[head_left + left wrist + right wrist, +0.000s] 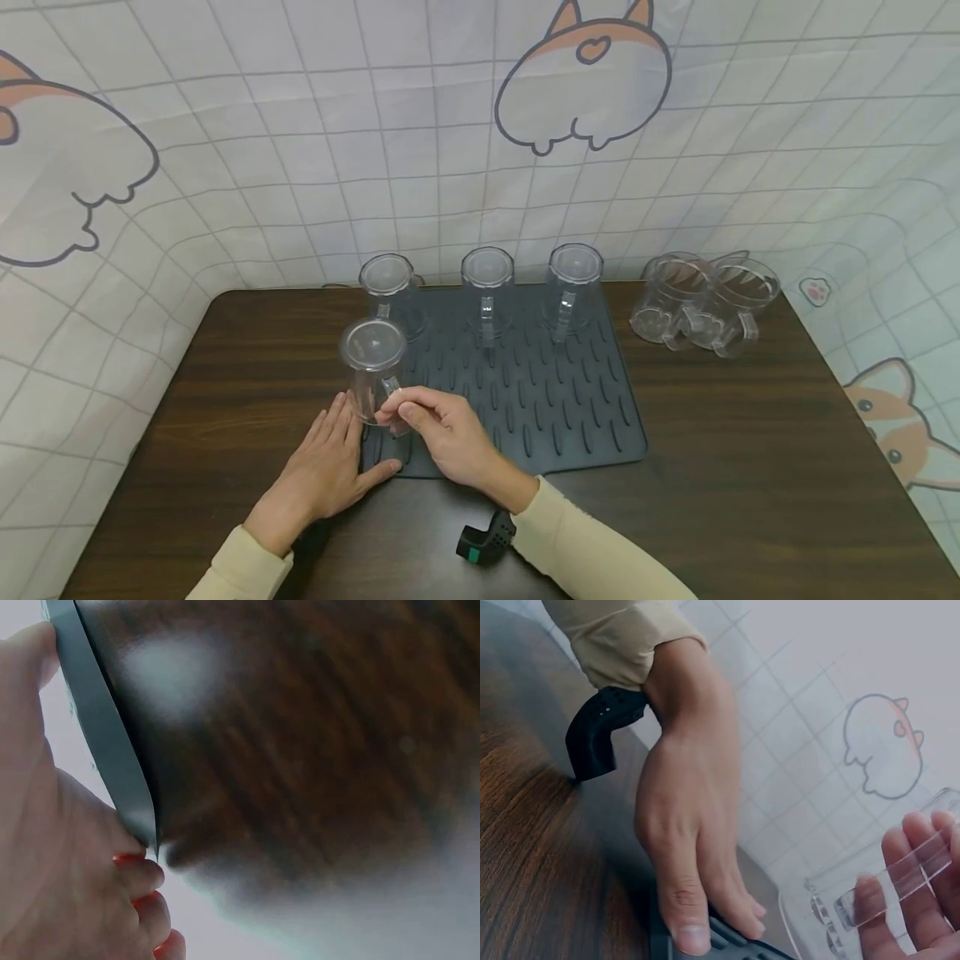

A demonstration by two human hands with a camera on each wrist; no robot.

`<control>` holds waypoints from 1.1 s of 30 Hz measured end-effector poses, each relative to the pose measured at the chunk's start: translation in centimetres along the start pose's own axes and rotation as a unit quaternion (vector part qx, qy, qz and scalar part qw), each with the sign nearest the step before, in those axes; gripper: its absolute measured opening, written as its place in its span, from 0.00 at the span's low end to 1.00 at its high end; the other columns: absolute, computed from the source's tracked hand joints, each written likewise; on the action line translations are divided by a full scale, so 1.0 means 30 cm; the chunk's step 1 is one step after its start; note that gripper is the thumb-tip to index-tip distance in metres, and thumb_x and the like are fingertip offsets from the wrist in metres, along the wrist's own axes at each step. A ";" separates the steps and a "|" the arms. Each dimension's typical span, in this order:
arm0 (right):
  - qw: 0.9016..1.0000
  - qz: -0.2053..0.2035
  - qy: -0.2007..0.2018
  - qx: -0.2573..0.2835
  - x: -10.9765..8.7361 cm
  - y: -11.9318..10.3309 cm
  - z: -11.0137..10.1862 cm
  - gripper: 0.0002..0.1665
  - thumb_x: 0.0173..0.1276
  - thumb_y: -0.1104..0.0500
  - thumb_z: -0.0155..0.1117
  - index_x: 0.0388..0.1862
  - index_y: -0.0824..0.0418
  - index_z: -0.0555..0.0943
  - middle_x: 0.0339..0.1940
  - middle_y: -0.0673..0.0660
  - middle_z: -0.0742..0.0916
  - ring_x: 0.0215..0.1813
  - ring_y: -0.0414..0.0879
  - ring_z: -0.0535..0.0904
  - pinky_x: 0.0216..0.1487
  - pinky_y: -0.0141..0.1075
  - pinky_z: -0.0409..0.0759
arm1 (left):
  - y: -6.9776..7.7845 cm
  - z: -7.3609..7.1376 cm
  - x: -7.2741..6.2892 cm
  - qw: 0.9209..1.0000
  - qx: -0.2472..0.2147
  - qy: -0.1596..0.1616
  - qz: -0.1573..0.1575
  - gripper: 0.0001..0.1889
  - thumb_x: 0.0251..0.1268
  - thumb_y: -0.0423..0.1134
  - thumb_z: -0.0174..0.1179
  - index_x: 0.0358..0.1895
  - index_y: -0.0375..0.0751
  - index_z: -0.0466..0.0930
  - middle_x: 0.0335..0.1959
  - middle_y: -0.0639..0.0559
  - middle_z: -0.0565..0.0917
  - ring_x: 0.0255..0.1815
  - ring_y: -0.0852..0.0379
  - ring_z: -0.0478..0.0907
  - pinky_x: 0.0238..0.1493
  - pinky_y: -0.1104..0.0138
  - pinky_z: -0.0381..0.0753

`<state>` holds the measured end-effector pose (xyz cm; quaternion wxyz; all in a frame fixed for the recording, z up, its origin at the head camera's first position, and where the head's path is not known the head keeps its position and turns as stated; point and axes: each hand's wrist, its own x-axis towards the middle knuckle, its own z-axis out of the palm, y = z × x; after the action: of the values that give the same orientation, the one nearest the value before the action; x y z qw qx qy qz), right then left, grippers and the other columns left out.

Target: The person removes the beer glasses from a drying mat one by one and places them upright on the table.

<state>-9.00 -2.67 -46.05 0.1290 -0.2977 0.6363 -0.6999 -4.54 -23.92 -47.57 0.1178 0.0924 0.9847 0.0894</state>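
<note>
Backdrop: white sheeting (375,167) with a tile grid and cartoon corgis, rising behind the mat (592,442) and round both its sides.
Tabletop: dark wood-grain table (720,475), visible left, right and in front of the mat.
Mat: grey, with raised ridges that probably keep rims off a flat surface.
Back row: three clear mugs (487,267) mouth-down along the mat's far edge, spaced apart, likely so none knocks its neighbour.
Pair: two upright mugs (675,283) on bare wood right of the mat, close together.
Left hand (322,462): flat at the mat's near-left corner, fingers straight, grasping nothing; it seems to steady the mat.
Right hand (450,433): above the mat's near-left part, pinching a handle (391,384), perhaps to spare the glass from fingers.
Held mug (371,346): mouth-down at the mat's left side; whether its rim touches, I cannot tell.
</note>
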 end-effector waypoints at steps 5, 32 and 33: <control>1.000 -0.018 0.007 -0.011 -0.019 -0.015 -0.029 0.16 0.84 0.58 0.50 0.53 0.67 0.82 0.49 0.69 0.89 0.53 0.52 0.89 0.57 0.39 0.88 | 0.002 0.000 0.000 1.000 0.004 0.000 -0.005 0.59 0.68 0.76 0.51 0.81 0.24 0.49 0.84 0.28 0.51 0.86 0.31 0.47 0.83 0.37 0.53; 0.997 -0.034 0.061 -0.045 -0.096 -0.085 -0.154 0.16 0.84 0.58 0.49 0.49 0.66 0.83 0.44 0.67 0.89 0.47 0.39 0.89 0.52 0.39 0.89 | 0.005 0.006 0.005 1.000 -0.007 -0.012 -0.019 0.59 0.68 0.76 0.49 0.81 0.25 0.48 0.84 0.28 0.49 0.86 0.30 0.46 0.83 0.36 0.51; 0.996 -0.034 0.062 -0.048 -0.100 -0.089 -0.157 0.16 0.84 0.58 0.49 0.49 0.66 0.83 0.44 0.67 0.89 0.47 0.40 0.89 0.52 0.39 0.89 | 0.005 0.006 0.004 1.000 -0.006 -0.011 -0.019 0.59 0.68 0.76 0.49 0.81 0.25 0.48 0.84 0.28 0.49 0.86 0.30 0.46 0.83 0.36 0.51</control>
<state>-8.85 3.27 -44.29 0.0509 -0.2810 0.6656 -0.6895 -4.58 -23.73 -47.74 0.1311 0.0738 0.9844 0.0918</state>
